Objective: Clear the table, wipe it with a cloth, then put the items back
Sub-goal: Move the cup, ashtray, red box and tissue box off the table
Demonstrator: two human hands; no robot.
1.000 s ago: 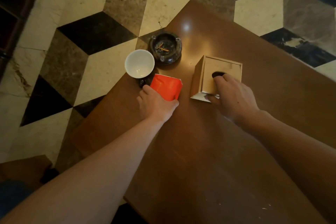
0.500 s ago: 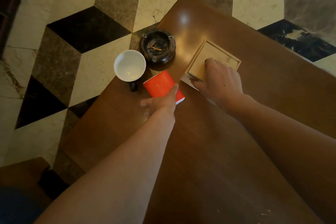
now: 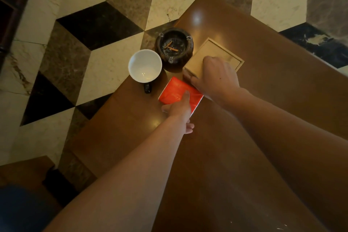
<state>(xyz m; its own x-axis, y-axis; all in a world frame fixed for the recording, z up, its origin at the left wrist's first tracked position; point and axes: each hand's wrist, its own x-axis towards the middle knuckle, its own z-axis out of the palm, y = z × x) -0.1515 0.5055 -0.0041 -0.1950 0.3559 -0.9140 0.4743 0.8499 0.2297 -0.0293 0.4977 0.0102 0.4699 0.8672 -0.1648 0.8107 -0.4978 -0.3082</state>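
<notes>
Wood: the desk [image 3: 263, 137] is a glossy brown slab with lamp glare on it, standing over a marble floor [image 3: 90, 58] of cream, grey and black cube-pattern tiles.
Red pack: a flat, shiny orange-red packet [image 3: 175, 92] lies under the left hand [image 3: 178, 111]; the thumb presses its top face while the other fingers curl at its near edge, so the hand seems to pinch it, though the underside is hidden.
Box: a pale square wooden box [image 3: 205, 54] with a recessed lid panel sits beneath the right hand [image 3: 214, 77], whose fingers are spread over its near corner and closed around it.
Ashtray: round, dark, with notched rim and butts inside [image 3: 174, 47], just beyond the right fingertips, beside the box.
Cup: smooth white bowl-shaped cup [image 3: 145, 66], left of both hands, near the desk edge.
Change: a second ago the packet stood on edge; it is now tipped flat, and the box's dark hole is covered.
</notes>
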